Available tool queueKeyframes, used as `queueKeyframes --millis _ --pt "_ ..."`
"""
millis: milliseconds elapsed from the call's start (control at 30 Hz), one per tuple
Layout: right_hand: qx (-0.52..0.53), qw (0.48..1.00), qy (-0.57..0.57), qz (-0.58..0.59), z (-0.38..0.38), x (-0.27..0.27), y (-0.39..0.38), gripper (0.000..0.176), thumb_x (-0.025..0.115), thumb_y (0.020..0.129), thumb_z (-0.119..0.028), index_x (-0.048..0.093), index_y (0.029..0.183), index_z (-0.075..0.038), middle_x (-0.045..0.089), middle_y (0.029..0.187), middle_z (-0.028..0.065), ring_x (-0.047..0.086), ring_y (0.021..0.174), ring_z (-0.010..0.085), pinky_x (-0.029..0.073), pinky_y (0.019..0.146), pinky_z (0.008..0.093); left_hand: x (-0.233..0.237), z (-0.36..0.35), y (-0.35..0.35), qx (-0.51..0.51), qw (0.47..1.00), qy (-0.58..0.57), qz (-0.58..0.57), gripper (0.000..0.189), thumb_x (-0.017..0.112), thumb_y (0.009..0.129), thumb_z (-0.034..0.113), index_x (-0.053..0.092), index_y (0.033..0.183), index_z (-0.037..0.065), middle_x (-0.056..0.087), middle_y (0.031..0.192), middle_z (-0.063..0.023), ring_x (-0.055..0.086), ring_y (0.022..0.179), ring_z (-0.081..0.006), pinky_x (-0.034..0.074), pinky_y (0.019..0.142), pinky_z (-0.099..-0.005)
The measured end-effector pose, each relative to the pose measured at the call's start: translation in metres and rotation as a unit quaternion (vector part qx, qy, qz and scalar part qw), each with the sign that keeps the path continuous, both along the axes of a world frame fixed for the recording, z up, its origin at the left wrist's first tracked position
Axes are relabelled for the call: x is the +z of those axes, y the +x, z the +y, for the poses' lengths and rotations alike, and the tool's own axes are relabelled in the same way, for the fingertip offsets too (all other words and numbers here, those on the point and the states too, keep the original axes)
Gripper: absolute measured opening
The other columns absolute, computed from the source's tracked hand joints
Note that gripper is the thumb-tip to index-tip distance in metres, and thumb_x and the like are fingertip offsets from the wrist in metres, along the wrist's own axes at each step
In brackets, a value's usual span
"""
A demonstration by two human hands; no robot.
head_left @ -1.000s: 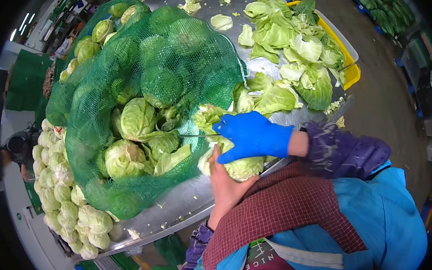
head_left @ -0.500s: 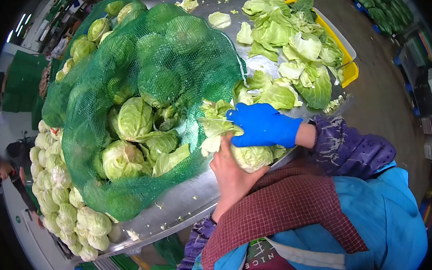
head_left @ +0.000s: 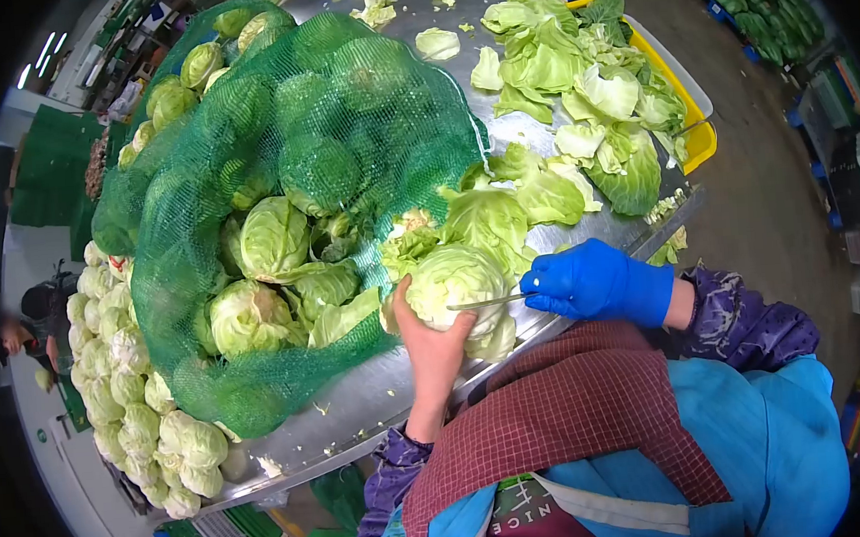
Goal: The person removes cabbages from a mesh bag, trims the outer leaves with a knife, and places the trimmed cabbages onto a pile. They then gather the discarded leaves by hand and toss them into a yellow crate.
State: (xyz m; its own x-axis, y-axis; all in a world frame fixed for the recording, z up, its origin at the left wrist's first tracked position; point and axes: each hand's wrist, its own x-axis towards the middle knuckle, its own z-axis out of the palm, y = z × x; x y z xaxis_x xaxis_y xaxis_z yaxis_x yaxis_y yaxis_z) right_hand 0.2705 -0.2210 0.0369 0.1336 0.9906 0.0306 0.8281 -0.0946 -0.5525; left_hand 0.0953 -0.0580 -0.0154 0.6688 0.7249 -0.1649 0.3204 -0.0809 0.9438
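My bare left hand (head_left: 433,340) grips a pale green cabbage (head_left: 459,284) from its near left side, at the front edge of the metal table. In my right hand (head_left: 600,281), gloved in blue, is a thin knife (head_left: 492,302) whose blade lies across the near face of that cabbage. Loose outer leaves (head_left: 486,220) rest just behind the cabbage. To the left, a green mesh bag (head_left: 388,102) lies open, with several cabbages (head_left: 249,319) showing in its mouth.
Stacked trimmed cabbages (head_left: 124,380) line the table's left end. A leaf pile (head_left: 586,78) covers the back right, partly over a yellow crate (head_left: 701,145). Another person (head_left: 18,335) is partly visible at the far left.
My right hand has moved right and toward me, and the knife now lies on the cabbage. The cabbage shows more fully, with loosened leaves behind it. My left hand has shifted slightly left.
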Motion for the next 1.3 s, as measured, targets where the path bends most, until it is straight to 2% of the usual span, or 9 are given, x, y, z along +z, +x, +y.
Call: queueKeyframes --millis 167,267,533,833,900,933,967,1167,1300 --pt "-0.042 0.999 -0.012 -0.029 0.004 -0.019 0.026 0.021 0.055 0.088 -0.028 0.062 0.098 -0.01 0.061 0.085 0.0071 0.062 0.067 0.0262 0.049 0.059 0.036 0.007 -0.008 0.006 -0.004 0.996 0.085 0.037 0.09 0.081 0.061 0.022 0.031 0.132 -0.001 0.039 0.125 -0.0218 0.04 0.118 -0.0328 0.032 0.102 -0.0402" --pt "-0.255 0.957 -0.057 0.123 0.004 -0.025 0.058 0.034 0.056 0.089 -0.032 0.059 0.113 -0.008 0.062 0.104 0.0138 0.063 0.074 0.0264 0.05 0.067 0.0353 0.015 -0.011 0.011 -0.028 0.987 0.144 0.071 0.096 0.083 0.058 0.029 0.031 0.132 -0.002 0.04 0.124 -0.0216 0.04 0.118 -0.0333 0.033 0.1 -0.0412" --pt "-0.08 0.996 -0.003 0.04 0.04 -0.012 -0.005 0.072 0.067 0.073 -0.05 0.046 0.132 -0.015 0.051 0.11 0.0164 0.061 0.083 0.0333 0.05 0.07 0.0397 0.024 -0.024 0.023 -0.071 0.962 0.25 0.082 0.106 0.086 0.051 0.036 0.03 0.132 -0.005 0.05 0.114 -0.0258 0.052 0.102 -0.04 0.042 0.087 -0.0446" --pt "-0.037 0.992 0.083 0.085 0.038 -0.047 0.017 0.041 0.063 0.081 -0.036 0.06 0.111 -0.009 0.055 0.102 0.0094 0.061 0.076 0.0298 0.051 0.066 0.036 0.026 -0.024 0.026 -0.092 0.96 0.24 0.115 0.105 0.085 0.052 0.037 0.03 0.133 -0.002 0.051 0.114 -0.025 0.053 0.099 -0.0397 0.042 0.085 -0.0441" --pt "-0.088 0.967 0.206 0.118 0.042 -0.061 0.028 0.029 0.064 0.082 -0.03 0.062 0.101 -0.008 0.058 0.095 0.0093 0.06 0.075 0.0264 0.05 0.068 0.0332 0.021 -0.023 0.023 -0.092 0.957 0.25 0.116 0.105 0.084 0.052 0.037 0.03 0.133 -0.002 0.049 0.116 -0.0251 0.051 0.102 -0.0398 0.041 0.086 -0.0439" --pt "-0.234 0.909 0.132 0.317 0.04 -0.068 0.038 0.023 0.063 0.083 -0.025 0.062 0.096 -0.006 0.06 0.089 0.01 0.059 0.074 0.0238 0.048 0.07 0.0317 0.02 -0.023 0.022 -0.092 0.954 0.26 0.116 0.104 0.084 0.053 0.037 0.03 0.133 -0.002 0.048 0.118 -0.0251 0.049 0.105 -0.0399 0.041 0.086 -0.0437" --pt "-0.268 0.93 0.102 0.228 0.037 -0.067 0.053 0.018 0.064 0.084 -0.019 0.06 0.091 -0.002 0.057 0.088 0.0079 0.057 0.077 0.0177 0.046 0.072 0.0298 0.021 -0.021 0.021 -0.091 0.954 0.263 0.114 0.104 0.084 0.053 0.037 0.03 0.133 -0.002 0.048 0.118 -0.0251 0.049 0.105 -0.0399 0.041 0.086 -0.0437" --pt "-0.202 0.966 0.101 0.126 0.034 0.0 0.03 0.046 0.061 0.086 -0.032 0.049 0.123 -0.009 0.054 0.109 0.0144 0.06 0.094 0.0297 0.047 0.079 0.0373 0.011 0.0 0.021 0.005 0.998 -0.051 0.029 0.096 0.078 0.065 0.037 0.025 0.136 -0.001 0.04 0.127 -0.0256 0.042 0.119 -0.0334 0.032 0.102 -0.044" --pt "-0.134 0.955 0.107 0.243 0.032 -0.029 -0.005 0.052 0.059 0.088 -0.034 0.044 0.131 -0.009 0.052 0.112 0.0174 0.056 0.101 0.0314 0.046 0.085 0.0366 0.002 0.008 0.02 0.067 0.978 -0.196 -0.032 0.102 0.075 0.071 0.037 0.012 0.142 0.0 0.025 0.137 -0.0267 0.029 0.128 -0.0353 0.025 0.106 -0.0451"
